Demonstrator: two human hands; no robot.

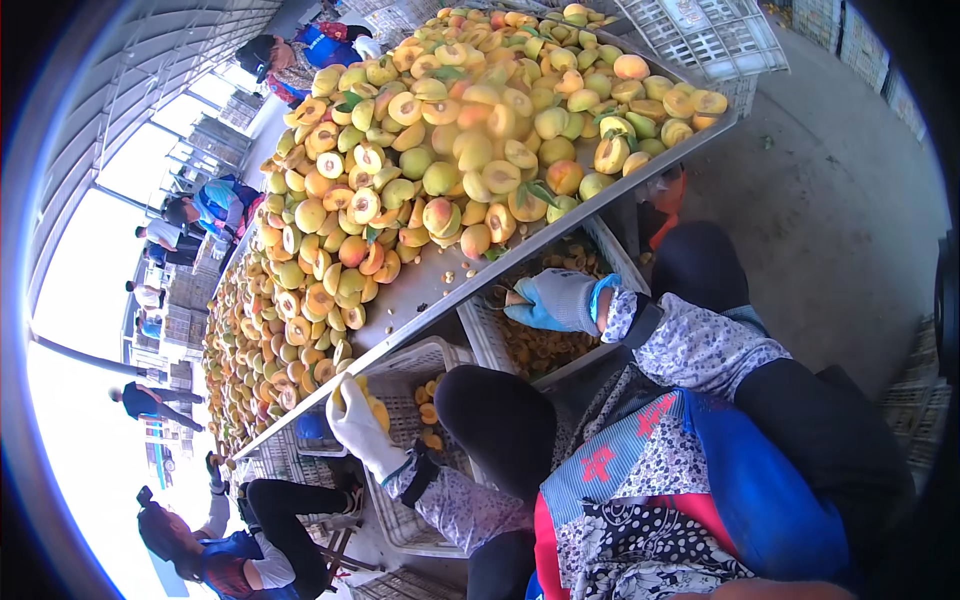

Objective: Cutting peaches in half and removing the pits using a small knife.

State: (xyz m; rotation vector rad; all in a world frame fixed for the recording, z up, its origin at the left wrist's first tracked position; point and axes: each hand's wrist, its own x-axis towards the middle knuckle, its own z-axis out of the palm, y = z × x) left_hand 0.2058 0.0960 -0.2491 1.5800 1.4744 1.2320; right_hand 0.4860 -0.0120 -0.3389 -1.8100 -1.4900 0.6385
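Note:
My left hand (365, 431), in a white glove, is at the metal table's edge and holds a yellow peach half (377, 411), partly covered by the fingers. Below it stands a plastic crate (420, 517) with several fruit halves (429, 409) inside. My right hand (559, 300), in a grey and blue glove, grips a small tool (516, 298) with a brown end and a thin curved wire; most of it is hidden. That hand is above a second crate (487, 334) filled with brown pits and scraps (547, 352). Whole and halved peaches (439, 176) are heaped on the table before me.
The raised metal rim (480, 281) of the table runs diagonally before my knees. A co-worker (225, 555) sits at lower left, and another person (300, 60) works across the heap. Stacked white crates (705, 37) stand at the table's far right end. Concrete floor (825, 217) lies to the right.

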